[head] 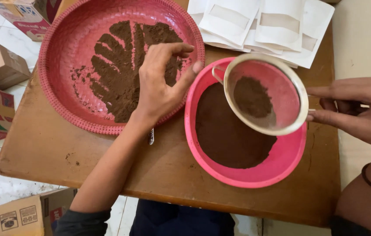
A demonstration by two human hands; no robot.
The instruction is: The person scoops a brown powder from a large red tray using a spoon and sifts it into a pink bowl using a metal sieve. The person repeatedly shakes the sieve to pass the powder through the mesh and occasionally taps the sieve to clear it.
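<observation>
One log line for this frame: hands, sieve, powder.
left hand: over woven tray | right hand: holds sieve above pink bowl | brown powder: in sieve

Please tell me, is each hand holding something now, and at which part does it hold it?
The right hand holds a round mesh sieve by its handle side, at the rim's right edge. The left hand hovers over the red woven tray, fingers pinched; any powder in them cannot be told.

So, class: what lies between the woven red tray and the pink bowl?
In the head view, only the left hand and bare wooden table lie between woven red tray and pink bowl.
</observation>
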